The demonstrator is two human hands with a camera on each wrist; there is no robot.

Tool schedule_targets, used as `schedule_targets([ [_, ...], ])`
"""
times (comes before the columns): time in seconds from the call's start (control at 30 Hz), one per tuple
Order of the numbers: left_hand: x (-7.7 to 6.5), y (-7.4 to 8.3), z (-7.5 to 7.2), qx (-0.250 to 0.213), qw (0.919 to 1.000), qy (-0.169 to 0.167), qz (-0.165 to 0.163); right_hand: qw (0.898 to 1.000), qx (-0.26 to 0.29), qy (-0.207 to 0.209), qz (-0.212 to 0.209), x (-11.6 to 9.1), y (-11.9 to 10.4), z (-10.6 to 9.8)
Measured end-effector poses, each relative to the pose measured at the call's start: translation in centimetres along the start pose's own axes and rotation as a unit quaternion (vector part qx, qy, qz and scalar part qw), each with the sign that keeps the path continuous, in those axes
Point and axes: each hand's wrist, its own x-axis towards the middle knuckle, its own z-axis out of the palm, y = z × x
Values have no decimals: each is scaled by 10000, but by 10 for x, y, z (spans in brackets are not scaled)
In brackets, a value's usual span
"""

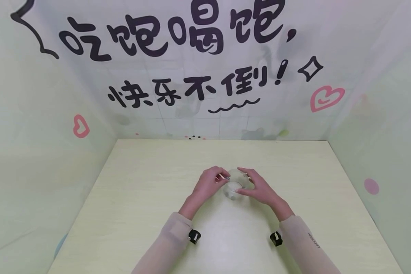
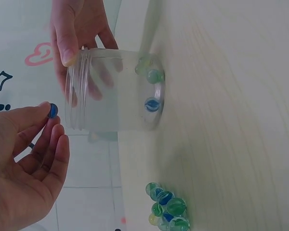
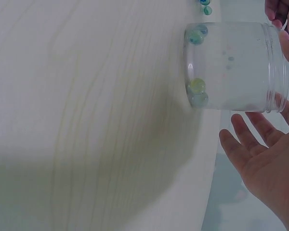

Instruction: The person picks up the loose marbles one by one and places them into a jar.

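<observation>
Head: a pale table (image 1: pixel 140 213) meets a lettered wall (image 1: pixel 185 127); the jar (image 1: pixel 238 180) stands between left hand (image 1: pixel 207 184) and right hand (image 1: pixel 260 189). Left wrist: left hand pinches a blue marble (image 2: pixel 53 110) beside the jar's mouth. Right wrist: right hand grasps the jar near its rim; upright, long axis vertical, mouth up.

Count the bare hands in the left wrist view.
2. Left hand at lower left, pinching a round blue marble; right hand at upper left, holding the clear cylindrical jar, partly hidden or seen through it.
</observation>
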Motion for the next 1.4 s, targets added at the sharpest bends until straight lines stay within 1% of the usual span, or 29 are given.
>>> schedule_targets([
  [0.2, 1, 3, 2, 39, 10000, -31, 41, 10000, -7, -26, 22, 0, 0, 0],
  [0.43, 1, 6, 5, 85, 10000, -12, -7, 10000, -51, -31, 3, 0, 1, 0],
  [0.67, 1, 5, 4, 118, 9999, 64, -16, 10000, -8, -42, 59, 0, -1, 0],
  [0.83, 1, -1, -1, 156, 9997, 196, -74, 10000, -29, -11, 57, 1, -1, 0],
  [0.97, 0, -5, -7, 132, 9994, 282, -124, 9999, 23, -2, 102, 1, -2, 0],
  [1.4, -4, -23, -24, 148, 9980, 341, -504, 9998, 14, -13, 191, 2, -5, 0],
])
